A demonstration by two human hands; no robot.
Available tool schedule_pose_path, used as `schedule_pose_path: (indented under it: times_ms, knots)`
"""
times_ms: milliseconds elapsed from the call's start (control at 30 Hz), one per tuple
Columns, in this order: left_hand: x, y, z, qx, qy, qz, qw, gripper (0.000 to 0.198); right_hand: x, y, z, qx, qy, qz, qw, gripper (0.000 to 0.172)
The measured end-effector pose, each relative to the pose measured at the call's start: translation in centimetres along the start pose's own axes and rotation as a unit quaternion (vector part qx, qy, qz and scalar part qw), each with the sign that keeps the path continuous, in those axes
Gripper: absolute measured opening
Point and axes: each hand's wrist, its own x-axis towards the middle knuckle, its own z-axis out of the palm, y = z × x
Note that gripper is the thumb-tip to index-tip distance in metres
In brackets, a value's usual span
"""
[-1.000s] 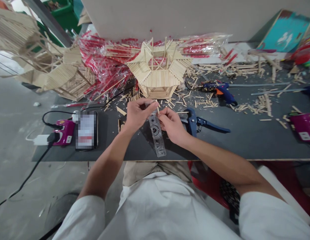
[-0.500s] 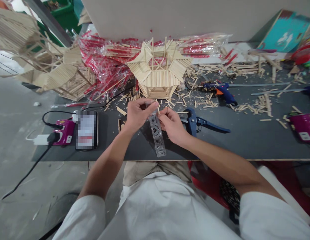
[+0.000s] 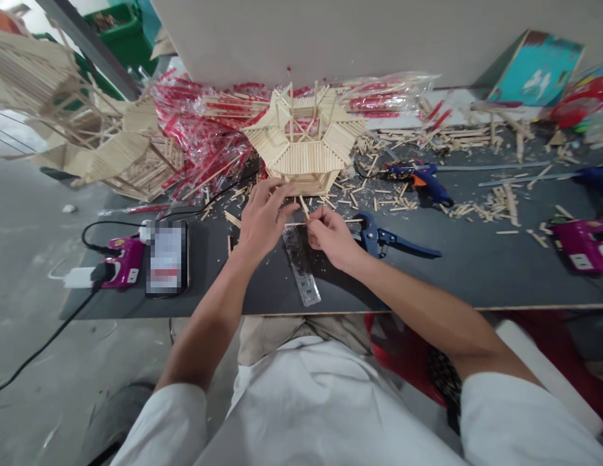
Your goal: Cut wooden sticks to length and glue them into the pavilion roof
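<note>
Between the fingers of my right hand (image 3: 330,236) is a short wooden stick (image 3: 304,206), pinched and tilted upward. My left hand (image 3: 265,217) is open beside it, its fingers apart over the table. A clear plastic ruler (image 3: 302,275) lies flat below my hands, its upper part near my left thumb. One longer thin stick (image 3: 350,221) lies crosswise behind my right hand. Just beyond my fingers stands a six-sided stick model (image 3: 308,158) with a sloping slatted roof. Blue cutters (image 3: 372,234) rest right of my right hand, partly hidden by it.
Blue glue guns (image 3: 430,181) and scattered stick offcuts (image 3: 476,208) lie to the right. Red-and-clear wrappers (image 3: 199,123) pile up behind. On the left are a phone (image 3: 168,259), a purple power strip (image 3: 126,262) with cables, and a larger stick model (image 3: 111,149). The table's front edge (image 3: 427,309) is close.
My left hand has let go of the ruler, opened and moved slightly left. The ruler now lies flat on the table. My right hand still holds the short stick.
</note>
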Motion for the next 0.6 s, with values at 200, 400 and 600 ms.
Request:
schedule_pose_path:
  times_ms: [200, 400, 600]
  knots:
    - [0.2, 0.0, -1.0, 0.052, -0.119, 0.158, 0.979, 0.034, 0.6, 0.4, -0.8, -0.034, -0.018, -0.001, 0.999, 0.026]
    - [0.1, -0.1, -1.6, 0.068, -0.144, 0.181, 0.97, 0.038, 0.5, 0.5, -1.0, -0.05, -0.066, 0.022, 0.996, 0.027]
    - [0.0, 0.1, -1.8, 0.089, -0.12, 0.206, 0.967, 0.038, 0.1, 0.1, -0.7, -0.028, -0.091, 0.032, 0.995, 0.029]
